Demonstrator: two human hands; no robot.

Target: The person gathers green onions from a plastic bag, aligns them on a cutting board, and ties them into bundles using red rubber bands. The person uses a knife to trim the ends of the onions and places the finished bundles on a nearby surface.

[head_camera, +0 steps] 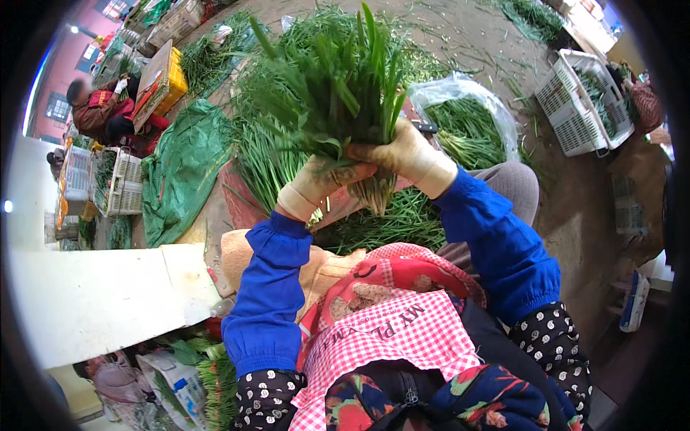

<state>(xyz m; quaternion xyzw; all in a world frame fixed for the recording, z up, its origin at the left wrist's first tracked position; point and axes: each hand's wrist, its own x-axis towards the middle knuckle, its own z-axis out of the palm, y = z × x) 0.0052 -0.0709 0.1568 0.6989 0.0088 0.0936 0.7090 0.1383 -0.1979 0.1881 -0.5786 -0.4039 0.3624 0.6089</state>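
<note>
Both of my hands wear pale, soiled gloves and grip one upright bunch of long green leafy stalks [345, 91], with its pale stem ends hanging below the fingers. My left hand [329, 183] wraps the bunch from the left, low on the stems. On the right side, my right hand [401, 156] closes around it, its fingers meeting the left hand's. Behind the bunch lies a large heap of similar green stalks [269, 167]. A plastic bag [498, 118] holding more stalks is right of my right hand. A dark-handled tool [425, 127] shows just beside that hand.
A green plastic sheet [186, 167] covers floor at left, near a white crate [126, 186]. A co-worker [99, 110] sits beside a yellow crate [175, 73]. Another white crate [563, 108] stands at right. A white surface [108, 291] reaches in from the left.
</note>
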